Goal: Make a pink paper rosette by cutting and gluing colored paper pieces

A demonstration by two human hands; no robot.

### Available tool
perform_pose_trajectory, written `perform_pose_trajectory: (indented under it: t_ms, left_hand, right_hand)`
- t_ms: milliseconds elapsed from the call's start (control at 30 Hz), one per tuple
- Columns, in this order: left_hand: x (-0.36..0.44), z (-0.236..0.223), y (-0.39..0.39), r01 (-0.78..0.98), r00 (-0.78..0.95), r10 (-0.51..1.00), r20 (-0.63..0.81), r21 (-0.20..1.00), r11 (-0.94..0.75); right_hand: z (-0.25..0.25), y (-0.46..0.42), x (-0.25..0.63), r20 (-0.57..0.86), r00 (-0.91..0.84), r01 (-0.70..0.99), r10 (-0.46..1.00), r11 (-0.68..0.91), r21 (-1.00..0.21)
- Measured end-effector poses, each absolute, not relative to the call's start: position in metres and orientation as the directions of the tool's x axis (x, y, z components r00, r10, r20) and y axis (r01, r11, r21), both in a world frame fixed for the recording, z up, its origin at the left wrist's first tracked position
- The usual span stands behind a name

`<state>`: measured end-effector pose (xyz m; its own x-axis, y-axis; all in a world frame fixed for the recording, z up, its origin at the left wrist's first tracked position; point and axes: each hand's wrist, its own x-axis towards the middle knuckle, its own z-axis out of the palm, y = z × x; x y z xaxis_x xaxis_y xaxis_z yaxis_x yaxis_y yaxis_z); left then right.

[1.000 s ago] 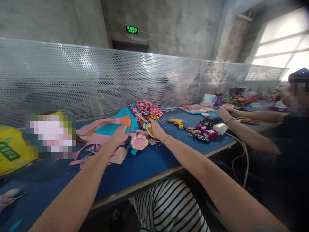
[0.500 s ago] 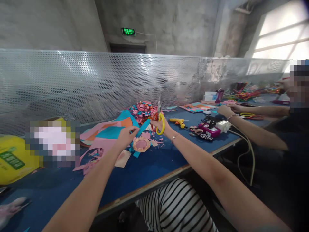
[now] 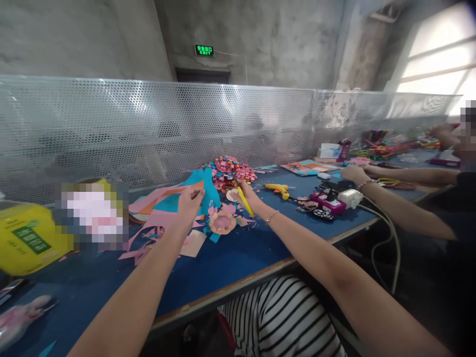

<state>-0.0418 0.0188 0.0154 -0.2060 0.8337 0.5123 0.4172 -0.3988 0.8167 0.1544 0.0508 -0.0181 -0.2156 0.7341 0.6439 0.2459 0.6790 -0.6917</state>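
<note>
My left hand (image 3: 190, 202) is closed in a pinch in front of a blue sheet (image 3: 211, 186). Whether anything is between its fingertips, I cannot make out. My right hand (image 3: 250, 197) grips yellow-handled scissors (image 3: 244, 199), whose blades point toward a heap of pink, blue and orange paper scraps (image 3: 232, 167). Between and below the hands lies a round, flower-like paper piece (image 3: 222, 221) with a pink centre and a peach rim. A pale paper piece (image 3: 194, 243) lies beside it, and cut pink scraps (image 3: 148, 243) are under my left forearm.
A yellow glue gun (image 3: 278, 189) and a purple-and-white power strip (image 3: 329, 202) with cables lie to the right. A co-worker's hands (image 3: 355, 174) are farther right. A yellow bag (image 3: 28, 238) stands at left. A perforated metal screen (image 3: 148, 124) borders the table's back.
The blue strip between my hands is no longer visible there. My left hand has moved slightly left and up. The scissors have tilted over, and the view has shifted slightly.
</note>
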Motion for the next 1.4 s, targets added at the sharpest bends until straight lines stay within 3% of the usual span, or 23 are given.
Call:
perform_pose_trajectory:
  t_ms: [267,533,800,1200,1400]
  left_hand:
    - [-0.045,0.012,0.024,0.473,-0.224,0.747,0.626,0.74,-0.478]
    - [-0.038,0.017,0.011,0.647,-0.117,0.707,0.697,0.594,-0.478]
    - [-0.028,0.02,0.003,0.687,-0.05,0.765,0.642,0.578,-0.441]
    - [-0.025,0.015,0.008,0.547,-0.114,0.796,0.595,0.706,-0.449]
    - [-0.024,0.01,0.012,0.343,-0.118,0.883,0.454,0.853,-0.393]
  right_hand:
    - [-0.012,0.038,0.165,0.543,-0.47,0.663,0.696,0.684,-0.305]
    - [-0.009,0.03,0.165,0.496,-0.529,0.696,0.689,0.687,-0.211]
    - [-0.011,0.027,0.163,0.476,-0.554,0.676,0.683,0.703,-0.221]
    - [-0.013,0.027,0.162,0.483,-0.519,0.694,0.706,0.677,-0.243]
    - [-0.015,0.033,0.159,0.498,-0.504,0.625,0.706,0.696,-0.354]
